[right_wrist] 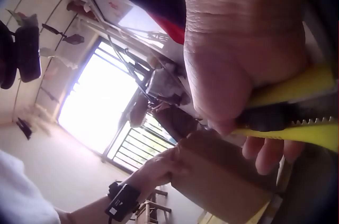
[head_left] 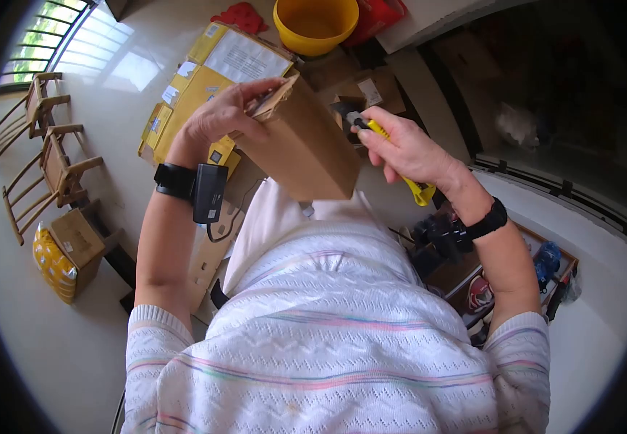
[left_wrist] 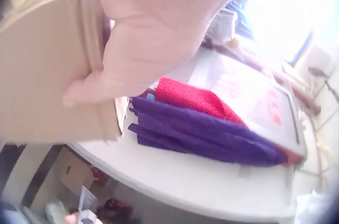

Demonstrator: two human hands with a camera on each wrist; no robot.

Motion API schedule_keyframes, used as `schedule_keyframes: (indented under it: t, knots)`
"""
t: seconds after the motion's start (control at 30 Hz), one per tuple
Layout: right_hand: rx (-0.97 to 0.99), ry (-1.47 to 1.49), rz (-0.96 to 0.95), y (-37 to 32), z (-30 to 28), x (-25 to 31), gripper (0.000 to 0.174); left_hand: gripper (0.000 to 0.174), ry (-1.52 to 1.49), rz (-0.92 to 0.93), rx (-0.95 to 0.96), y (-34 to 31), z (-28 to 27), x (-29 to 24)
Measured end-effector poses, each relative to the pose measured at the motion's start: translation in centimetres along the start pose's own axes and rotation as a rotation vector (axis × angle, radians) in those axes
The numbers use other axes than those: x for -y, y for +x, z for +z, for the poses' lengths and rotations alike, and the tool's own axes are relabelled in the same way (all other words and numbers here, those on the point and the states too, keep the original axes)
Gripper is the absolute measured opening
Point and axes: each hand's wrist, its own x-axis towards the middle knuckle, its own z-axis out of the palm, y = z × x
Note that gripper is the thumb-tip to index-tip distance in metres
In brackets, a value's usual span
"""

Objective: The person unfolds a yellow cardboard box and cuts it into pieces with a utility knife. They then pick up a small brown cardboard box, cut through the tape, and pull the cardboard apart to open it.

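Observation:
A brown cardboard box (head_left: 306, 145) is held up tilted in front of the body. My left hand (head_left: 223, 116) grips its torn-looking upper end, with the thumb on the near face and the fingers over the far edge. In the left wrist view the thumb presses flat against the cardboard (left_wrist: 42, 76). To the right of the box, my right hand (head_left: 407, 148) grips a yellow utility knife (head_left: 422, 194). Its front end points left toward the box's side. In the right wrist view the knife's toothed slide track (right_wrist: 312, 121) shows beside the palm.
Flattened yellow cardboard (head_left: 190, 108) with labels lies beyond the left hand, near a yellow basin (head_left: 313, 45). Wooden chairs (head_left: 64, 170) and a yellow patterned bag (head_left: 54, 262) stand at left. Purple cloth (left_wrist: 201, 136) lies on a white surface (left_wrist: 175, 181) in the left wrist view.

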Motion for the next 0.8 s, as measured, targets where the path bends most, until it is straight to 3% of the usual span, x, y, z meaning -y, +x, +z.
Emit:
schedule_keyframes:
  t: [0.13, 0.37, 0.43, 0.57, 0.63, 0.8]
  knots:
    - [0.051, -0.066, -0.063, 0.3, 1.2, 1.9, 0.017, 0.087, -0.249, -0.027, 0.169, -0.2, 0.7, 0.9]
    - [0.011, -0.275, -0.186, 1.5, 1.6, 2.1, 0.016, 0.089, -0.272, -0.025, 0.177, -0.3, 0.7, 1.8]
    - [0.080, -0.276, -0.024, 1.3, 1.2, 3.5, 0.024, 0.090, -0.253, -0.026, 0.199, -0.2, 0.7, 1.4]
    - [0.047, -0.283, -0.147, 1.8, 1.2, 2.5, 0.018, 0.090, -0.288, -0.039, 0.196, 0.1, 0.6, 1.8]
    - [0.125, -0.222, -0.007, 1.7, 0.9, 3.4, 0.020, 0.090, -0.258, -0.029, 0.216, 0.2, 0.6, 1.9]
    - [0.247, -0.223, 0.082, 2.4, 0.0, 4.0, 0.021, 0.089, -0.296, -0.071, 0.217, 0.4, 1.0, 1.8]
